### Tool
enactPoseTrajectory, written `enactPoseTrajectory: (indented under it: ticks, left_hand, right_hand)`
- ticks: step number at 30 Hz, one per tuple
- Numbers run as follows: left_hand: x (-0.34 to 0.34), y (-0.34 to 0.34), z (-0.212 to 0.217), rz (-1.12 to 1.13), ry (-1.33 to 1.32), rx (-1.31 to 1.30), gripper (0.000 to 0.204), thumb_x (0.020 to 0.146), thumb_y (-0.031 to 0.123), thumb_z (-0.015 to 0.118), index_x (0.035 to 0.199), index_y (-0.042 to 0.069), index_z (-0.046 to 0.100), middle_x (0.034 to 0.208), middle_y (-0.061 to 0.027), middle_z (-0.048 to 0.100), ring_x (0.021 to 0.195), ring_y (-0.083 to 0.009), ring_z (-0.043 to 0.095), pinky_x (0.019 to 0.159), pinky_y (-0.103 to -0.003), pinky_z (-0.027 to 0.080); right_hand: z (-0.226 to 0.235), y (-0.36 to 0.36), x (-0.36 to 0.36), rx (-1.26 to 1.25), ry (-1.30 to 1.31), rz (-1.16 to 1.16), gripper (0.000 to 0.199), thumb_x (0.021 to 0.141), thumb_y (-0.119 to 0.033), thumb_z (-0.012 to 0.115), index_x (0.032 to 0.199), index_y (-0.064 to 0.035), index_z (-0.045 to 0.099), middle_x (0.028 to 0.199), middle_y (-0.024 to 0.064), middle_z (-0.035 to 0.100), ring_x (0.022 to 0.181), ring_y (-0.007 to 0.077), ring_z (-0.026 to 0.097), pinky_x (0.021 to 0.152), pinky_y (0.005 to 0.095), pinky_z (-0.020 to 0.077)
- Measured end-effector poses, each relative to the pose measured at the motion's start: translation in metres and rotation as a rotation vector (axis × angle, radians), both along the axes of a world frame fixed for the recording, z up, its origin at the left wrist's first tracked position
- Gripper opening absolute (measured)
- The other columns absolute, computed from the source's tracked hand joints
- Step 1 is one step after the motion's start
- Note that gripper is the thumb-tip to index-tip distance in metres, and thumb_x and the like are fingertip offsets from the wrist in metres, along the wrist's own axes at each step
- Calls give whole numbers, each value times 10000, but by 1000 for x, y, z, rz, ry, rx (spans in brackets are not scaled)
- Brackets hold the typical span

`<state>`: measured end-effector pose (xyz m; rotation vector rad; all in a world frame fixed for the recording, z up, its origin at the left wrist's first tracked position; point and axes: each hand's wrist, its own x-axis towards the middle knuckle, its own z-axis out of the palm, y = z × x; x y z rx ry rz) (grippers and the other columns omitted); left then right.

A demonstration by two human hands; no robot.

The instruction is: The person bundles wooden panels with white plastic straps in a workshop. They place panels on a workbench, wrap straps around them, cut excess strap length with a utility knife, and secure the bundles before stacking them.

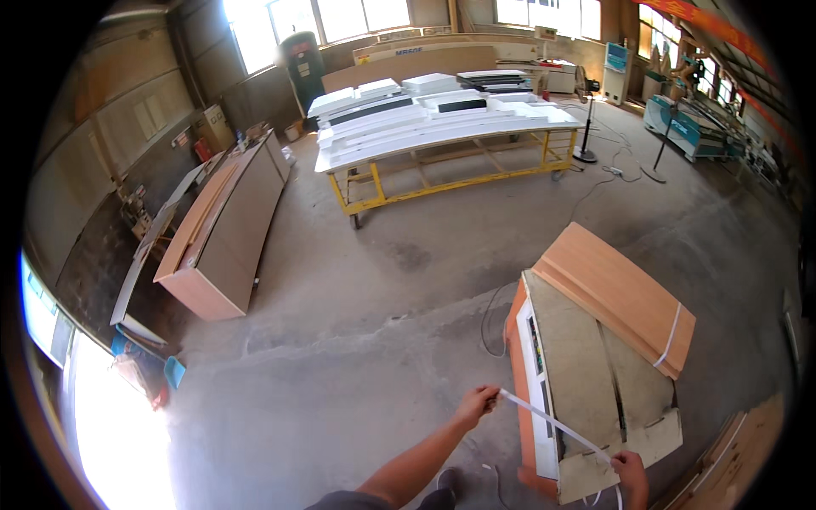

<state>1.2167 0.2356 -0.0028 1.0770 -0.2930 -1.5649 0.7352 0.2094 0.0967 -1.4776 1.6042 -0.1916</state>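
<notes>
A white strap (557, 423) runs taut between my two hands, slanting down to the right across the front of a low machine with a worn beige top (578, 365). My left hand (478, 405) is closed around its upper end, out past the machine's left side. At the machine's near right part, my right hand (629, 473) pinches the other stretch, and loose strap curls below it. On the machine's far right lies a stack of wood-coloured boards (616, 293), with a white strap (670, 336) around its right end.
A yellow-framed cart (442, 190) bearing white and black panels stands at the back. A long cabinet (234, 234) lines the left side. Timber boards (735, 455) lie at the lower right. A cable (484, 327) trails beside the machine; a stand fan (586, 123) is farther off.
</notes>
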Motion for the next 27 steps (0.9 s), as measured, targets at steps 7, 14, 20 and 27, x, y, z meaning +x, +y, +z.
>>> enactPoseTrajectory:
  ticks: [7, 14, 20, 27]
  left_hand:
    - [130, 172, -9, -169, -361, 407, 339, 949, 292, 584, 1156, 23, 593, 1019, -127, 720, 745, -172, 642, 644, -300, 516]
    - [188, 370, -123, -83, -382, 781, 347, 900, 333, 641, 1099, 48, 635, 989, -122, 692, 793, -239, 654, 697, -419, 544]
    - [183, 345, -87, 251, -189, 954, 426, 884, 334, 663, 1194, 52, 586, 1109, -145, 647, 896, -265, 640, 759, -448, 538]
    - [208, 266, -96, 469, -85, 879, 500, 872, 328, 678, 1270, 56, 547, 1207, -164, 612, 979, -287, 632, 805, -468, 534]
  right_hand:
    - [0, -92, 60, -246, -266, -75, 86, 885, 22, 526, 900, 31, 610, 699, 89, 635, 634, 148, 602, 596, 286, 494]
    - [-150, -175, 74, -260, 44, -257, 86, 835, -18, 592, 876, 10, 663, 740, 135, 671, 674, 215, 652, 620, 342, 517]
    - [-178, -221, 136, -166, 528, -241, 111, 766, -95, 672, 807, 1, 711, 836, 222, 696, 842, 381, 690, 751, 444, 542]
    - [-200, -318, 204, -63, 646, -360, 322, 842, -68, 609, 1134, 67, 599, 1115, 292, 649, 1055, 401, 647, 879, 494, 528]
